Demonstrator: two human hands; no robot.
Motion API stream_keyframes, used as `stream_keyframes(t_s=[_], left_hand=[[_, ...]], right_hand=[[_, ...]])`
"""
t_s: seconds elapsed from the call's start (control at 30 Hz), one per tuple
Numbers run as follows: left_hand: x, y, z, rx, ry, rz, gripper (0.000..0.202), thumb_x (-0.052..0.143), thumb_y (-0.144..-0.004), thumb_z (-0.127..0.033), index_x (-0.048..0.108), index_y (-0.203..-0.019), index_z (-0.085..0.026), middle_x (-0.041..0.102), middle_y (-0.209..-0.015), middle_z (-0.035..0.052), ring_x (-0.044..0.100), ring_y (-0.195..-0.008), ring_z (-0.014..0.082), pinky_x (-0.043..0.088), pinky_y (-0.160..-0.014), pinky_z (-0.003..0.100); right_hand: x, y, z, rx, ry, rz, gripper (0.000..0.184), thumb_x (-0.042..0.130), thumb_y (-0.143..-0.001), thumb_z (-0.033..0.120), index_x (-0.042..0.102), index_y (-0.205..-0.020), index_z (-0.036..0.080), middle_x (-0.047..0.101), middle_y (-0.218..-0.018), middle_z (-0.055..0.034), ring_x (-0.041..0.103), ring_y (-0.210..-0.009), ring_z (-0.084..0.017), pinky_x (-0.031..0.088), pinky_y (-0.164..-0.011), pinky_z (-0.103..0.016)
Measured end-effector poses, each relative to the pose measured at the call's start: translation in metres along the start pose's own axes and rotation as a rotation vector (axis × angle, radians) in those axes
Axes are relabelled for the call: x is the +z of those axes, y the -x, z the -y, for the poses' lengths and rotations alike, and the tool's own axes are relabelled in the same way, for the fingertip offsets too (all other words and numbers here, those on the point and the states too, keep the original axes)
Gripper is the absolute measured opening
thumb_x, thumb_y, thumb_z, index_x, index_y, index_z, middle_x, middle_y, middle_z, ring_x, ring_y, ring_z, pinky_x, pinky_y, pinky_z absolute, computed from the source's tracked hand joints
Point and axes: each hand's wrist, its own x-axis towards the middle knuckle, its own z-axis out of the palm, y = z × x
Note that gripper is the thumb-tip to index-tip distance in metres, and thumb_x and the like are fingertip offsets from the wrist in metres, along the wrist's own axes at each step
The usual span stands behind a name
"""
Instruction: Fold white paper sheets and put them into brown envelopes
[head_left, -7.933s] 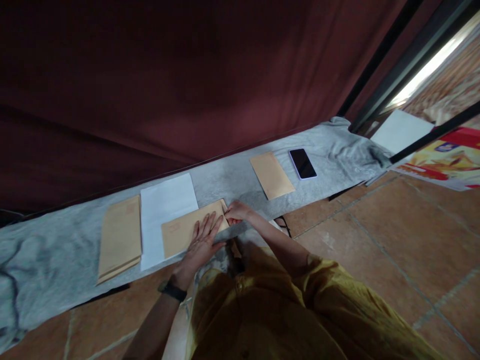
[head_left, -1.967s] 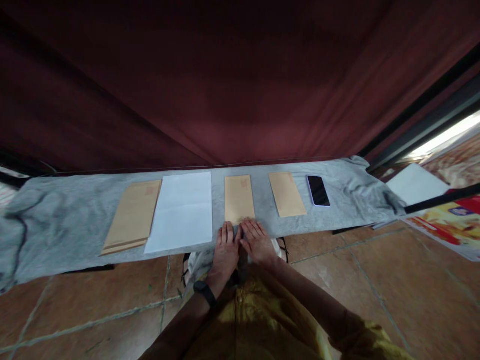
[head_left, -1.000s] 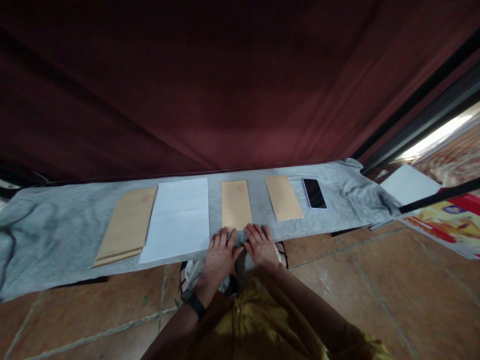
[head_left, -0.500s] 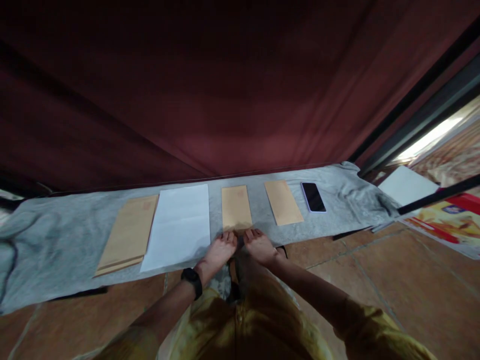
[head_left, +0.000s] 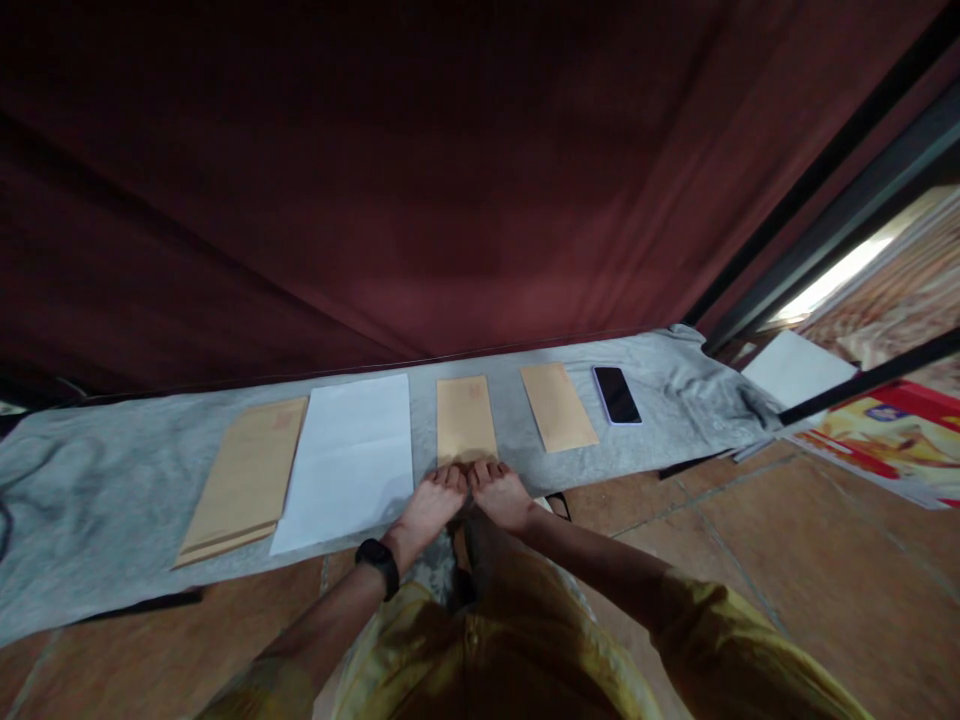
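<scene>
A narrow brown envelope (head_left: 466, 418) lies lengthwise on a grey cloth (head_left: 97, 490) straight ahead of me. My left hand (head_left: 430, 502), with a black band on its wrist, and my right hand (head_left: 499, 492) sit side by side at the envelope's near end. Both have their fingers curled down onto that edge. Whether the edge is pinched or only pressed is hard to tell. Left of the envelope lies a white sheet of paper (head_left: 346, 458).
A stack of larger brown envelopes (head_left: 244, 480) lies at the left. Another narrow envelope (head_left: 558, 406) and a black phone (head_left: 616, 394) lie to the right. A dark red curtain (head_left: 420, 180) hangs behind. At the far right are a white sheet (head_left: 796, 366), a colourful printed sheet (head_left: 885, 440) and tiled floor.
The envelope, earlier held flat at an angle by the white sheet, now lies lengthwise on the cloth. My hands went from flat and spread to curled together at its near end.
</scene>
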Motion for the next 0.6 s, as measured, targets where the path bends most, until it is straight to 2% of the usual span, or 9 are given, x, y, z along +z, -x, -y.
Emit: stream_keyframes(t_s=[0.27, 0.47, 0.6], left_hand=[[-0.004, 0.001, 0.001, 0.016, -0.068, 0.036, 0.028, 0.048, -0.089, 0.003, 0.066, -0.105, -0.009, 0.067, -0.100, 0.0132, 0.064, -0.096, 0.0247, 0.052, -0.081, 0.037], [-0.006, 0.002, 0.006, 0.037, -0.100, 0.016, 0.028, 0.047, -0.091, 0.001, 0.066, -0.109, -0.011, 0.067, -0.099, 0.0111, 0.063, -0.099, 0.0248, 0.051, -0.084, 0.038], [-0.002, 0.003, 0.011, 0.036, -0.126, -0.013, 0.030, 0.048, -0.091, -0.001, 0.065, -0.112, -0.012, 0.068, -0.105, 0.0111, 0.063, -0.101, 0.0258, 0.051, -0.085, 0.039]], right_hand=[[0.001, -0.006, 0.000, -0.005, -0.018, 0.002, 0.024, 0.043, -0.097, 0.008, 0.060, -0.113, 0.012, 0.067, -0.104, -0.0155, 0.065, -0.091, -0.024, 0.054, -0.076, -0.038], [-0.001, -0.006, -0.003, -0.037, -0.020, 0.011, 0.021, 0.043, -0.097, 0.008, 0.060, -0.108, 0.012, 0.067, -0.102, -0.0156, 0.066, -0.090, -0.023, 0.055, -0.075, -0.036], [-0.004, -0.006, -0.004, -0.060, -0.017, 0.008, 0.022, 0.042, -0.098, 0.007, 0.059, -0.110, 0.011, 0.067, -0.103, -0.0152, 0.065, -0.089, -0.023, 0.054, -0.075, -0.036]])
